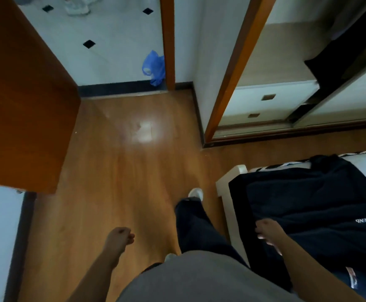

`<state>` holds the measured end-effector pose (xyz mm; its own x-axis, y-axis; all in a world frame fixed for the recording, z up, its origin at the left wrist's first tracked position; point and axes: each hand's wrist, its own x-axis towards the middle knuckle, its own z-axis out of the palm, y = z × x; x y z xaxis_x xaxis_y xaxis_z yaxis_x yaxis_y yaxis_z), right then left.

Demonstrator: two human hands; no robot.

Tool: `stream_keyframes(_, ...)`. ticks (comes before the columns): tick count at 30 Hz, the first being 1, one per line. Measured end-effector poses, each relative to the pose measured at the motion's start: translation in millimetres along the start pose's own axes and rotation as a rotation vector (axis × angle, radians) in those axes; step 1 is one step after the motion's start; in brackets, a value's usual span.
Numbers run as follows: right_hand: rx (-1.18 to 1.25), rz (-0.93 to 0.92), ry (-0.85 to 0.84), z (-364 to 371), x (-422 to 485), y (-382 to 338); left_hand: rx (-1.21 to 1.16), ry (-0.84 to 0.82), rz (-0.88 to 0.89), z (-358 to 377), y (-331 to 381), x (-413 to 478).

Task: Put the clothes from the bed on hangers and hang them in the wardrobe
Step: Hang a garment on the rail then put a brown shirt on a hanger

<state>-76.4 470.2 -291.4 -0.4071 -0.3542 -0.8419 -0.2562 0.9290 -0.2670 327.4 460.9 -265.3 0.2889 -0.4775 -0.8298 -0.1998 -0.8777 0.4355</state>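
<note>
A dark navy garment (308, 203) with small white lettering lies spread over the corner of the bed (232, 179) at the lower right. My right hand (267, 233) is over the garment's near left edge, fingers curled; no cloth is visibly pinched in it. Over the wooden floor my left hand (121, 236) is a loose fist holding nothing. The wardrobe (269, 101) stands at the upper right with its sliding door open. It shows two white drawers and dark clothes (341, 53) hanging inside. No hanger is in view.
An orange wooden door (25, 94) stands open on the left. Beyond the doorway lie white tiles and a blue plastic bag (153, 67). My leg in dark trousers (195, 225) steps forward between the bed and the wooden floor (123, 171).
</note>
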Motion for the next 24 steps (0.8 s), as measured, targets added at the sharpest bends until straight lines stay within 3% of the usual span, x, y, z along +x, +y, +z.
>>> stream_keyframes(6, 0.365, 0.127, 0.11, -61, 38, -50, 0.253, -0.141, 0.29, 62, 190, 30)
stream_keyframes(11, 0.469, -0.044, 0.197, -110, 66, -150, 0.483, -0.229, 0.688, 129, 353, 25)
stream_keyframes(15, 0.457, -0.197, 0.277, -147, 71, -222, 0.607, -0.298, 0.967, 170, 434, -12)
stream_keyframes(18, 0.497, -0.276, 0.376, -185, 67, -261, 0.669, -0.439, 1.147, 196, 484, -31)
stream_keyframes(24, 0.79, -0.278, 0.652, -250, 53, -276, 0.628, -0.583, 1.501, 258, 587, -54)
